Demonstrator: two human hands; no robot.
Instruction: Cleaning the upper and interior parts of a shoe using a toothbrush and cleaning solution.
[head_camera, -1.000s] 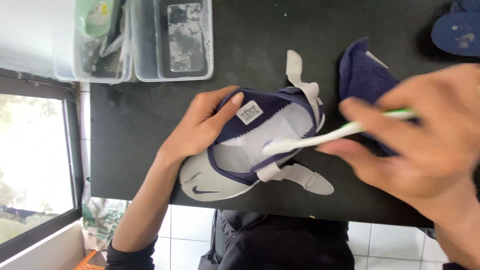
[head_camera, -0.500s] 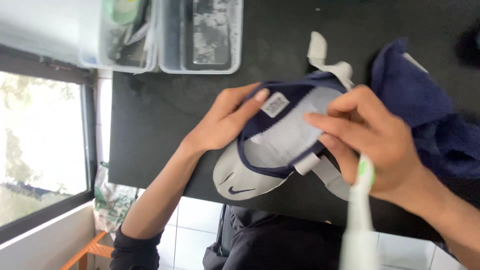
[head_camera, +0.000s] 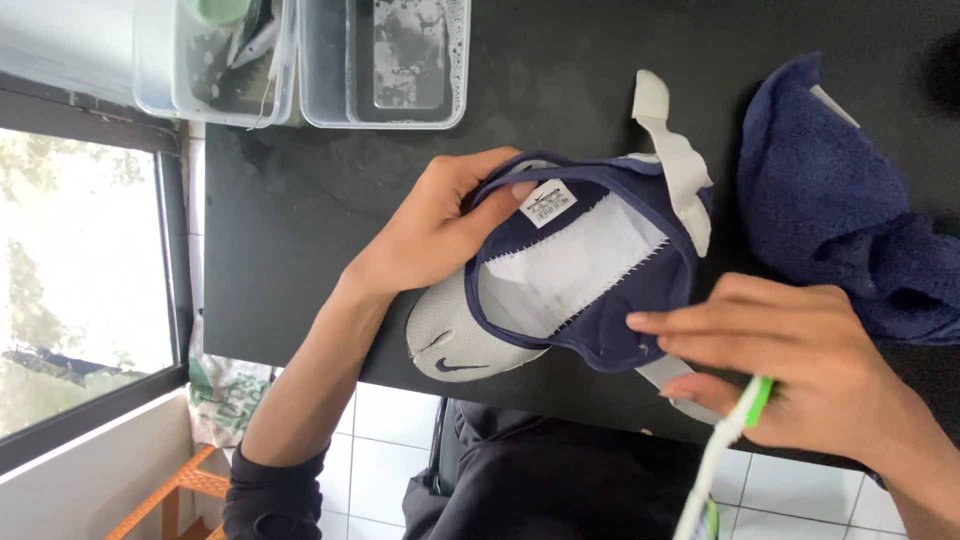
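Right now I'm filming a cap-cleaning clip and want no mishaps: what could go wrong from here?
The right hand pinches the cap while gripping a toothbrush loosely; it might slip. The cap hangs over the black counter edge and could drop if the left hand lets go. The blue towel nearby may get damp.

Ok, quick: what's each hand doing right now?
Left hand: closed on the rim of the navy and grey cap, thumb inside.
Right hand: holding a white and green toothbrush, fingers touching the cap.

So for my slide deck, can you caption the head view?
Left hand holds a navy-and-grey cap inside-up on a black counter; right hand grips a toothbrush.
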